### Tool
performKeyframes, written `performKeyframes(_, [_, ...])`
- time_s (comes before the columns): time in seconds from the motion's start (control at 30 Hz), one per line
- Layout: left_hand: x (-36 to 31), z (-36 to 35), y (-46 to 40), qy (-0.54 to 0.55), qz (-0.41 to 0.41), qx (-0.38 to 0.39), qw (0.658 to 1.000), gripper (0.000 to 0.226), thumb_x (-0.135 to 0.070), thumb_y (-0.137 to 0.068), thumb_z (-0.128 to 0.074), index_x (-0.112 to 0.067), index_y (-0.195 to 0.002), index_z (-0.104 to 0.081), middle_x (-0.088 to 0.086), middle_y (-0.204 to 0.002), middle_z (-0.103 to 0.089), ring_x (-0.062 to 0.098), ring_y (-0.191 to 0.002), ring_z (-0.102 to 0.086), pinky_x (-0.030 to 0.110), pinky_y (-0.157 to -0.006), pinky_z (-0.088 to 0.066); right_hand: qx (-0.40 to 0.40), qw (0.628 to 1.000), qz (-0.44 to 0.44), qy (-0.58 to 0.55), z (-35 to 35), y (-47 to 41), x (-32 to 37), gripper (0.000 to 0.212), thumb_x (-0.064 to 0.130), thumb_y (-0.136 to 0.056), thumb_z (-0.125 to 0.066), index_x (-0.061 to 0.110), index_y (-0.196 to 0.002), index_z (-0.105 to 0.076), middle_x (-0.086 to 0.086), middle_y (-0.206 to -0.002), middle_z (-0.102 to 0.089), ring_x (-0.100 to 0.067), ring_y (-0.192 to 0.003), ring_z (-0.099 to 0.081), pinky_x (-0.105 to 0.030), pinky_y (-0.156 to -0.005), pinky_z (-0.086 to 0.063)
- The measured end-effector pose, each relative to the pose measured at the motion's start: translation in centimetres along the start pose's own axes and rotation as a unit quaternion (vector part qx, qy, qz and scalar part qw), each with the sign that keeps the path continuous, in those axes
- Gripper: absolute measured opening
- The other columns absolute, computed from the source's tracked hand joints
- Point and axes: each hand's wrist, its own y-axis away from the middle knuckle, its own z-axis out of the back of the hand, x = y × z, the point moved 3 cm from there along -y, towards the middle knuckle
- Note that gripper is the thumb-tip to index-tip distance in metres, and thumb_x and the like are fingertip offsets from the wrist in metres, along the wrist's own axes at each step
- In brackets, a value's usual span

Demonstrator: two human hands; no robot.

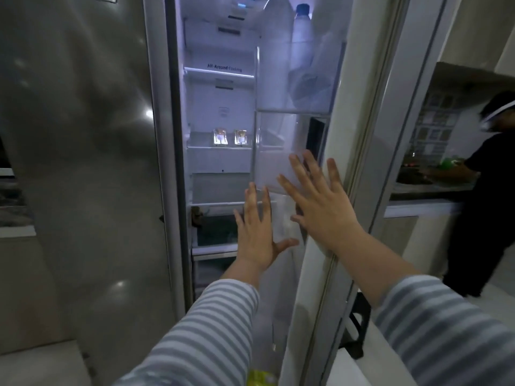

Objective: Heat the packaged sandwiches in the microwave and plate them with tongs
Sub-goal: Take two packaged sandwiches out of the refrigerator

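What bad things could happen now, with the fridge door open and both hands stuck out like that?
1. The right hand lies spread against the open fridge door; a hard push could rock the bottles in its rack.
2. The left hand reaches bare and empty into the fridge; the two packaged sandwiches sit further back, so they might slip during a hurried grab.
3. Another person works just behind the door, which could bump them.

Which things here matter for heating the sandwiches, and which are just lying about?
For the job:
two packaged sandwiches on a fridge shelf
open fridge door
left hand
right hand

Just lying about:
bottles in the door bin
second person at the counter
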Motion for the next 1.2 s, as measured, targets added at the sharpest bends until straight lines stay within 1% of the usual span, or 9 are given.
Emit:
performKeyframes(0.1, [-2.2,-0.3,0.2,-0.013,-0.014,0.004,1.0,0.139,-0.072,-0.066,-0.066,-0.029,-0.128,0.05,0.002,-0.145,0.045,0.028,-0.141,0.032,0.059,-0.116,0.003,0.009,1.0,-0.007,-0.014,-0.5,2.2,-2.2,0.097,0.055,-0.087,-0.053,0.028,-0.149,0.015,-0.011,-0.156,0.029,-0.033,-0.14,0.032,-0.055,-0.107,0.027])
performKeyframes(0.27, [-5.8,-1.8,0.1,-0.042,-0.023,0.015,0.999,0.139,-0.078,-0.063,-0.062,-0.024,-0.136,0.043,0.006,-0.145,0.047,0.027,-0.139,0.036,0.058,-0.115,0.008,0.038,0.999,-0.015,-0.031,-1.7,5.2,-5.5,0.101,0.051,-0.089,-0.054,0.031,-0.142,0.029,-0.008,-0.146,0.046,-0.034,-0.136,0.038,-0.059,-0.104,0.027])
performKeyframes(0.43, [-8.9,-3.4,0.4,-0.059,-0.039,0.003,0.998,0.134,-0.073,-0.066,-0.064,-0.027,-0.138,0.04,0.005,-0.143,0.05,0.024,-0.138,0.039,0.061,-0.115,0.004,0.063,0.997,-0.03,-0.033,-2.8,7.5,-8.3,0.104,0.047,-0.089,-0.057,0.033,-0.141,0.031,-0.01,-0.144,0.048,-0.036,-0.135,0.04,-0.061,-0.101,0.026])
performKeyframes(0.7, [-11.8,-4.7,0.6,-0.091,-0.056,-0.014,0.994,0.129,-0.07,-0.071,-0.061,-0.027,-0.139,0.039,0.005,-0.145,0.048,0.027,-0.141,0.032,0.062,-0.114,0.004,0.066,0.995,-0.051,-0.052,-3.7,9.4,-10.3,0.104,0.036,-0.091,-0.058,0.033,-0.142,0.032,-0.012,-0.146,0.046,-0.039,-0.135,0.039,-0.063,-0.108,0.013])
performKeyframes(0.77, [-11.7,-4.4,0.7,-0.096,-0.065,-0.011,0.993,0.123,-0.068,-0.075,-0.059,-0.027,-0.141,0.037,0.004,-0.148,0.044,0.026,-0.141,0.032,0.062,-0.114,0.003,0.051,0.995,-0.061,-0.062,-3.6,9.6,-9.7,0.101,0.032,-0.089,-0.061,0.029,-0.148,0.021,-0.014,-0.15,0.038,-0.04,-0.138,0.032,-0.062,-0.109,0.011])
performKeyframes(0.87, [-10.4,-3.3,1.0,-0.125,-0.085,0.002,0.989,0.114,-0.062,-0.082,-0.056,-0.024,-0.143,0.033,0.001,-0.153,0.034,0.02,-0.142,0.03,0.058,-0.116,0.007,-0.061,0.989,-0.059,-0.121,-3.3,9.9,-7.5,0.082,0.016,-0.081,-0.062,0.018,-0.151,-0.019,-0.019,-0.16,-0.003,-0.036,-0.147,-0.001,-0.06,-0.114,-0.005])
performKeyframes(0.97, [-7.8,-1.1,1.7,-0.096,-0.077,0.018,0.992,0.1,-0.042,-0.087,-0.061,-0.024,-0.151,0.013,0.0,-0.161,0.005,0.018,-0.147,0.014,0.053,-0.118,0.004,-0.118,0.974,-0.025,-0.191,-3.3,9.8,-4.5,0.063,0.007,-0.08,-0.059,0.013,-0.141,-0.042,-0.014,-0.154,-0.03,-0.029,-0.145,-0.022,-0.053,-0.117,-0.017])
performKeyframes(1.07, [-4.2,1.0,3.0,-0.047,-0.021,0.023,0.998,0.084,-0.026,-0.086,-0.065,-0.023,-0.152,-0.013,-0.001,-0.158,-0.019,0.017,-0.148,-0.003,0.05,-0.119,-0.007,-0.108,0.96,0.002,-0.259,-3.7,9.0,-1.2,0.055,0.004,-0.078,-0.062,0.011,-0.132,-0.054,-0.016,-0.147,-0.042,-0.031,-0.141,-0.033,-0.05,-0.115,-0.021])
performKeyframes(1.2, [0.6,2.7,4.4,-0.031,0.058,0.068,0.995,0.062,-0.022,-0.085,-0.064,-0.02,-0.142,-0.038,0.005,-0.145,-0.043,0.021,-0.138,-0.034,0.043,-0.113,-0.031,-0.038,0.949,0.047,-0.31,-4.6,6.8,3.0,0.047,0.006,-0.082,-0.062,0.015,-0.128,-0.06,-0.013,-0.146,-0.045,-0.029,-0.14,-0.034,-0.05,-0.116,-0.022])
